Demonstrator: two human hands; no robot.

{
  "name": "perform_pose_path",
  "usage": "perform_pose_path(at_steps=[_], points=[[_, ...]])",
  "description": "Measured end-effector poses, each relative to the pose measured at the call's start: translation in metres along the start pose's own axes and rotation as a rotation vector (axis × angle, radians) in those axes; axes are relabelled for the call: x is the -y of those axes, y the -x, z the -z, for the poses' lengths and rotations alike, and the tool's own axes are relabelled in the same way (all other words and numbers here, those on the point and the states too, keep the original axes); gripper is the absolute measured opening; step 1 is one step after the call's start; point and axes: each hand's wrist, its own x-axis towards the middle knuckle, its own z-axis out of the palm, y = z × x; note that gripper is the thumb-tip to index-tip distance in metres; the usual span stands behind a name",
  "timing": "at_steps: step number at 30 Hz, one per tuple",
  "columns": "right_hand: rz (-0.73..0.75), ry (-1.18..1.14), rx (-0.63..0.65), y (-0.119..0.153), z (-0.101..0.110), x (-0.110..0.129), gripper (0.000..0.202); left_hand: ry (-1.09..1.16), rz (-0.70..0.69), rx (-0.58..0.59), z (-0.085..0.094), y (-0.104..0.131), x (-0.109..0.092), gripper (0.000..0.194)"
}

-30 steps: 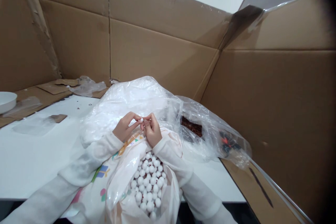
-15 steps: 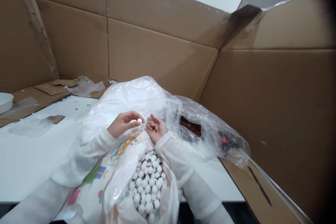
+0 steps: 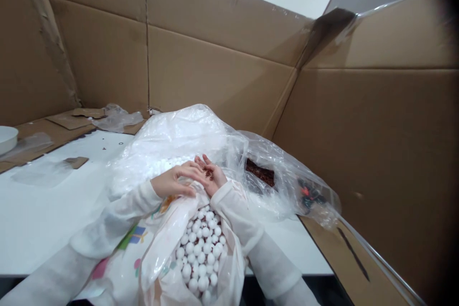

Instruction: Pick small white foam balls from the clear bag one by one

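Near white balls [image 3: 202,257], hands [image 3: 171,182] together

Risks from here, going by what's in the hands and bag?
Spill: the small reddish-brown pieces lie loose on the upturned right hand; a nudge from the left hand could scatter them.
Roll-out: the open bag looks soft, so its mouth might sag and let white balls escape.

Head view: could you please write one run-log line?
left hand: fingers at right palm | right hand: palm up, reddish bits | bag: holds white balls
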Motion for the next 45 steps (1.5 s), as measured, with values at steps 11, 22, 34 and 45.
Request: perform_pose_path(at_steps=[11, 22, 34, 45], points=[[0.147, 0.156, 0.084, 0.004, -0.004, -0.007, 0.014, -0.875, 0.325, -0.473, 0.026, 0.020, 0.064, 0.018], [0.176, 0.190, 0.160, 0.010, -0.007, -0.008, 0.018, -0.626, 0.262, -0.493, 0.021, 0.017, 0.059, 0.019], [0.185, 0.304, 0.222, 0.012, -0.008, -0.011, 0.018, -0.010, 0.188, -0.606, -0.001, 0.005, 0.033, 0.023], [0.141, 0.307, 0.347, 0.012, -0.006, -0.010, 0.017, 0.000, 0.177, -0.628, -0.004, 0.005, 0.036, 0.028]])
